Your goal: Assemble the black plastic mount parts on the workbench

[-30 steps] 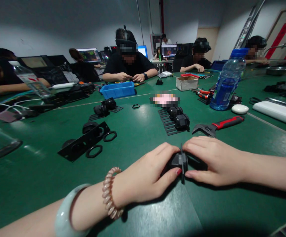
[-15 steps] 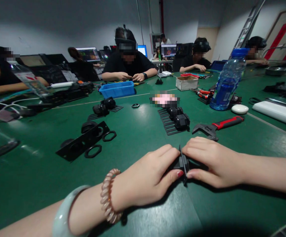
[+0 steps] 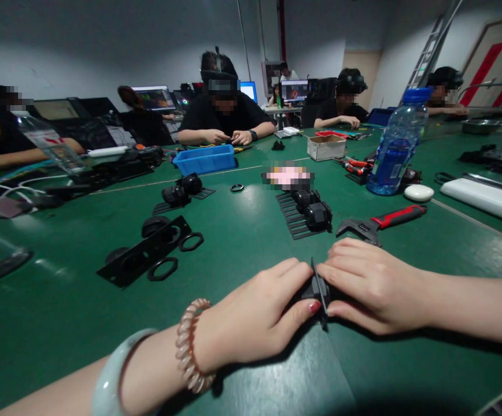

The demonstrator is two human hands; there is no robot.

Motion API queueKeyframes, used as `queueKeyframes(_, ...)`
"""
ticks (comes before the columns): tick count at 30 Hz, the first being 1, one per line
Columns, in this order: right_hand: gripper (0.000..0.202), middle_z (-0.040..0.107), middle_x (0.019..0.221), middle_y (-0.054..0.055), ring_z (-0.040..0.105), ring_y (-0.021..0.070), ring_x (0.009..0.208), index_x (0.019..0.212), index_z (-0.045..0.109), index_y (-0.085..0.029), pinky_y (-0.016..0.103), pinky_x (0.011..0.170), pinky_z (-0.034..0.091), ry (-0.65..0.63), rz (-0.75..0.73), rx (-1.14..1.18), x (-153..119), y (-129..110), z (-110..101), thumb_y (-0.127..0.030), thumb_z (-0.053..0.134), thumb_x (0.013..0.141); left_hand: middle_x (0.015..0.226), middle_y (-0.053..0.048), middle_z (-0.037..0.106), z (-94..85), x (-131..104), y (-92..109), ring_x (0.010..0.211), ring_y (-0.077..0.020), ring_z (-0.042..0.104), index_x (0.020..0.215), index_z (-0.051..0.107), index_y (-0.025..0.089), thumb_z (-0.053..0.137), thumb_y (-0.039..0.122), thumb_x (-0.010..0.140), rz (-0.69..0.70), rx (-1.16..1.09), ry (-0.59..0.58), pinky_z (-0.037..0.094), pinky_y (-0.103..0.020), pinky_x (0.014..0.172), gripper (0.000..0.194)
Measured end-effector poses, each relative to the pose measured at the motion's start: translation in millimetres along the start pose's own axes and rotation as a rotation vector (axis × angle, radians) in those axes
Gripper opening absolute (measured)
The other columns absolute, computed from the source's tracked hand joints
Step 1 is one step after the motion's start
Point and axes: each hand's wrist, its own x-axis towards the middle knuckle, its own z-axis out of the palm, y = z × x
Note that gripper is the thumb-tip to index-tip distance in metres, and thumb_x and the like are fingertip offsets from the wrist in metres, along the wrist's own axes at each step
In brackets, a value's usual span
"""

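Between my hands a black plate (image 3: 318, 284) stands nearly on edge, with a black plastic fitting (image 3: 309, 290) on its left side. My left hand (image 3: 255, 309) is closed on the fitting, thumb near the plate. From the other side my right hand (image 3: 375, 289) grips the assembly, its fingers hiding what they pinch behind the plate. Left of my hands lies another black plate with round fittings (image 3: 144, 252). Two black lock rings, one large (image 3: 163, 270) and one just behind (image 3: 191, 241), rest beside it.
An adjustable wrench (image 3: 381, 224) lies beyond my right hand. Black fittings on a slatted plate (image 3: 305, 212) sit ahead, others (image 3: 181, 189) to the left. Farther off are a blue bin (image 3: 205, 162), a small box (image 3: 325, 149) and a water bottle (image 3: 396, 150). Co-workers sit across the table.
My right fingers have shifted slightly on the held assembly, and the plate leans a little more to the left at its top. Both hands keep their hold.
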Motion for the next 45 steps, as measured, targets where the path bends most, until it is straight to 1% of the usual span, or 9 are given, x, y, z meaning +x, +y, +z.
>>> queueKeyframes(8, 0.031, 0.050, 0.073, 0.010, 0.045, 0.0165, 0.071, 0.087, 0.050, -0.009, 0.032, 0.067, 0.033, -0.008, -0.006, 0.003, -0.4, 1.5, -0.9, -0.035, 0.034, 0.080, 0.078, -0.003, 0.046, -0.8, 0.2, 1.4, 0.068, -0.0121, 0.042, 0.081, 0.043, 0.017, 0.031, 0.029, 0.080, 0.002, 0.000, -0.001, 0.036, -0.023, 0.062, 0.017)
queueKeyframes(16, 0.030, 0.050, 0.071, 0.009, 0.045, 0.0163, 0.069, 0.085, 0.049, -0.010, 0.032, 0.067, 0.033, 0.033, -0.020, 0.011, 0.6, 2.6, 0.4, -0.035, 0.035, 0.081, 0.077, -0.002, 0.046, -0.5, 1.8, 0.2, 0.068, -0.0120, 0.041, 0.079, 0.043, 0.017, 0.031, 0.030, 0.081, -0.015, -0.011, 0.000, 0.035, -0.023, 0.061, 0.018)
queueKeyframes(24, 0.030, 0.050, 0.071, 0.009, 0.045, 0.0165, 0.070, 0.086, 0.049, -0.010, 0.032, 0.067, 0.033, 0.021, -0.025, 0.034, -0.2, 5.2, 0.4, -0.036, 0.035, 0.080, 0.077, -0.002, 0.046, -0.9, 3.2, 0.2, 0.068, -0.0121, 0.041, 0.082, 0.043, 0.017, 0.033, 0.030, 0.080, -0.024, -0.012, -0.003, 0.035, -0.023, 0.062, 0.017)
queueKeyframes(30, 0.031, 0.050, 0.072, 0.009, 0.045, 0.0166, 0.070, 0.087, 0.049, -0.009, 0.032, 0.067, 0.034, 0.022, -0.019, 0.060, 0.2, 5.5, 0.6, -0.036, 0.035, 0.080, 0.076, -0.002, 0.046, -0.4, 2.9, 0.0, 0.067, -0.0120, 0.041, 0.081, 0.043, 0.016, 0.033, 0.029, 0.080, -0.012, -0.007, 0.008, 0.035, -0.023, 0.061, 0.016)
queueKeyframes(36, 0.031, 0.050, 0.073, 0.010, 0.044, 0.0166, 0.069, 0.088, 0.049, -0.009, 0.031, 0.066, 0.034, 0.017, -0.008, 0.104, 0.7, 6.6, 1.9, -0.036, 0.036, 0.080, 0.076, -0.002, 0.047, 0.1, 2.5, 0.3, 0.066, -0.0120, 0.041, 0.082, 0.043, 0.016, 0.034, 0.029, 0.079, -0.025, -0.002, 0.018, 0.035, -0.023, 0.059, 0.016)
queueKeyframes(45, 0.032, 0.050, 0.071, 0.008, 0.044, 0.0152, 0.067, 0.091, 0.048, -0.009, 0.027, 0.060, 0.035, 0.010, 0.030, 0.234, 2.2, 9.5, 3.8, -0.038, 0.040, 0.078, 0.077, -0.002, 0.049, 0.5, 1.3, 1.2, 0.066, -0.0117, 0.044, 0.086, 0.043, 0.016, 0.037, 0.027, 0.077, -0.063, -0.031, 0.055, 0.035, -0.023, 0.058, 0.015)
